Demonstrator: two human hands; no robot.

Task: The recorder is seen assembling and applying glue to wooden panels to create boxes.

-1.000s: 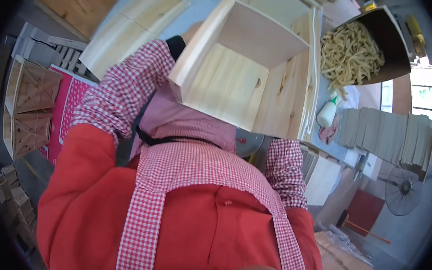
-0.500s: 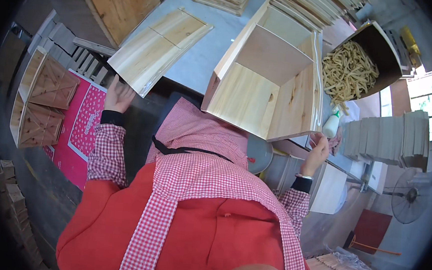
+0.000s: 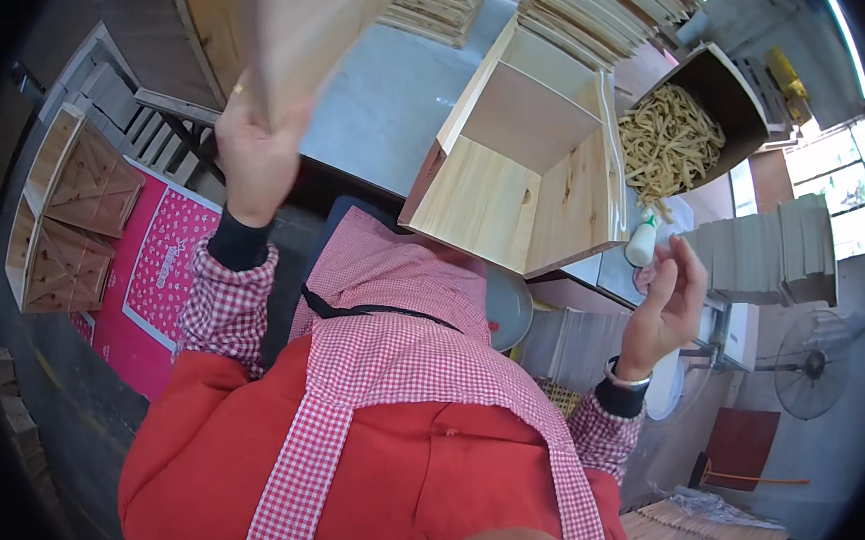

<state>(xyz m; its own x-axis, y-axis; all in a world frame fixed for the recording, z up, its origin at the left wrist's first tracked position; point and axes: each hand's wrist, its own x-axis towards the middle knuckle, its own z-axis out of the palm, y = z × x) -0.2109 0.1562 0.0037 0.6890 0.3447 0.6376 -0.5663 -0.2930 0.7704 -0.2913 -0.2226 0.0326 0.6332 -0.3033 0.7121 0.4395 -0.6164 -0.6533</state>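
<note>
A pale wooden panel (image 3: 320,36), smeared by motion, is raised over the left of the table with my left hand (image 3: 260,158) gripping its lower end. Right of it, an open wooden box (image 3: 478,188) with a crosswise divider (image 3: 533,117) sits at the table's near edge. Whitish lines run along the rim of its right wall. My right hand (image 3: 666,304) is raised off the box's near right corner, fingers apart and nothing in them. Beyond those fingers lies a white squeeze bottle (image 3: 642,243) with a green tip.
A dark bin (image 3: 739,116) of thin wooden strips (image 3: 667,141) stands at the right, near stacked grey boards (image 3: 765,255). Piled panels (image 3: 431,9) line the table's (image 3: 390,86) back. Wooden crates (image 3: 81,210) stand at far left; a fan (image 3: 815,365) stands at right.
The panel that lay on the table at left is now lifted up in my left hand. My right hand has left the box's corner and moved right, its fingers raised.
</note>
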